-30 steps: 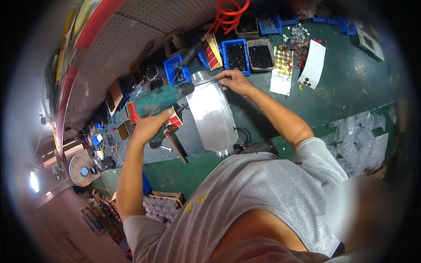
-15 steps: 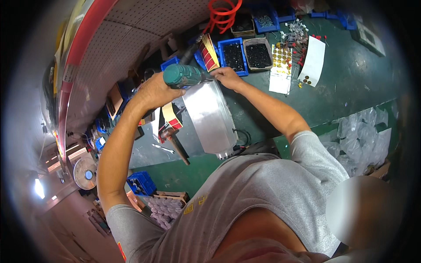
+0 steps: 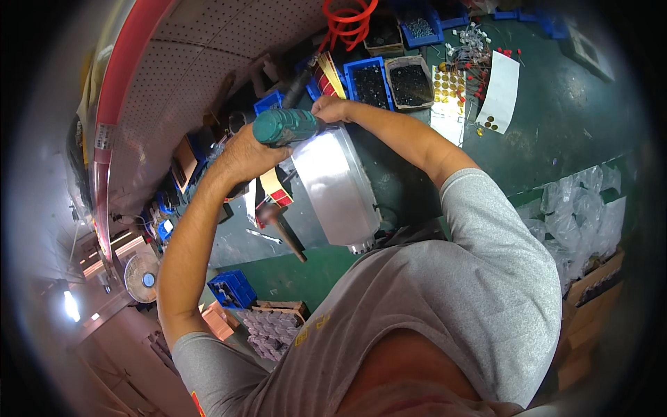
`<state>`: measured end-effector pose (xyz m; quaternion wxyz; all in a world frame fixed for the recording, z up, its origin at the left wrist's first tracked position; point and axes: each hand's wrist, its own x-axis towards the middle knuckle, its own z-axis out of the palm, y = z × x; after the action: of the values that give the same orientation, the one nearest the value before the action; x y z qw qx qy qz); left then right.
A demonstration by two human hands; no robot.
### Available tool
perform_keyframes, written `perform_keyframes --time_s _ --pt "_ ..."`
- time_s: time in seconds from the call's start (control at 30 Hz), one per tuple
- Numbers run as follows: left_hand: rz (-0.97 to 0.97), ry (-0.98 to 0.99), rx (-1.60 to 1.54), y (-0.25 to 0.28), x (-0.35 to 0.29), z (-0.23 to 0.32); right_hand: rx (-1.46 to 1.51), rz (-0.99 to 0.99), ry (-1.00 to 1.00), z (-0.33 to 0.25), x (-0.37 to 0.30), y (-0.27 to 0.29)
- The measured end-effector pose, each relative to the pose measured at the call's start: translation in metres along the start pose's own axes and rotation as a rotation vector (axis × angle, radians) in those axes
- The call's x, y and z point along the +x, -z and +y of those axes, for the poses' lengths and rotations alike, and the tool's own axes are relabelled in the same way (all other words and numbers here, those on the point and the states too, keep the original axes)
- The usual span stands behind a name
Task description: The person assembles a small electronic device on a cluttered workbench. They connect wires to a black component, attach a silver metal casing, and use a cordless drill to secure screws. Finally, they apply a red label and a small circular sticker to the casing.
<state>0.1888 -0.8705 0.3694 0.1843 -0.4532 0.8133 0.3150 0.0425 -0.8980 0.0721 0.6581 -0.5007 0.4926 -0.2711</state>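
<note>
A teal cordless drill (image 3: 283, 128) lies level in my left hand (image 3: 251, 154), whose fingers wrap its grip. The drill's front end reaches over the far end of a silvery metal housing (image 3: 333, 187) on the bench, and a bright patch of light falls there. My right hand (image 3: 332, 109) is at the drill's front end, its fingers bent together in a pinch; what they hold, if anything, is hidden. To the left of the housing lie a hammer (image 3: 288, 233), a small wrench (image 3: 264, 236) and a red and cream label strip (image 3: 276, 186).
Behind my right hand stand a blue bin (image 3: 368, 83) and a box (image 3: 410, 82) of small black parts. Farther right are a sheet of round gold stickers (image 3: 448, 97), a white sheet (image 3: 499, 90) and red-tipped wires (image 3: 478, 76). A red coiled hose (image 3: 349, 24) hangs at the back.
My right hand has moved left, closer in to the drill's front end. The drill has shifted slightly left and nearer. A brighter light shows on the housing's far end.
</note>
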Motion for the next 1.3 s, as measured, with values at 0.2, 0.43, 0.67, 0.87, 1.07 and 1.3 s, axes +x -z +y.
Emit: perform_keyframes --time_s 0.2,0.43,0.67,0.87,1.07,1.3 --pt "0.032 0.021 0.016 -0.004 0.003 0.006 0.02 0.004 0.01 0.005 0.003 0.006" --pt "0.083 -0.015 -0.081 -0.015 -0.003 -0.005 0.031 0.071 0.028 0.0 -0.003 -0.005" --pt "0.116 -0.03 -0.036 -0.002 -0.018 -0.001 -0.041 0.105 0.139 0.02 0.021 -0.003" --pt "0.216 0.006 -0.146 -0.004 -0.072 -0.043 -0.126 0.063 0.0 0.017 0.02 -0.011" --pt "0.412 -0.014 -0.817 -0.114 -0.154 -0.14 -0.413 0.254 0.066 -0.025 -0.006 -0.024" --pt "0.768 -0.003 -0.96 -0.277 -0.238 -0.233 -0.71 0.473 0.493 -0.071 0.03 -0.134"
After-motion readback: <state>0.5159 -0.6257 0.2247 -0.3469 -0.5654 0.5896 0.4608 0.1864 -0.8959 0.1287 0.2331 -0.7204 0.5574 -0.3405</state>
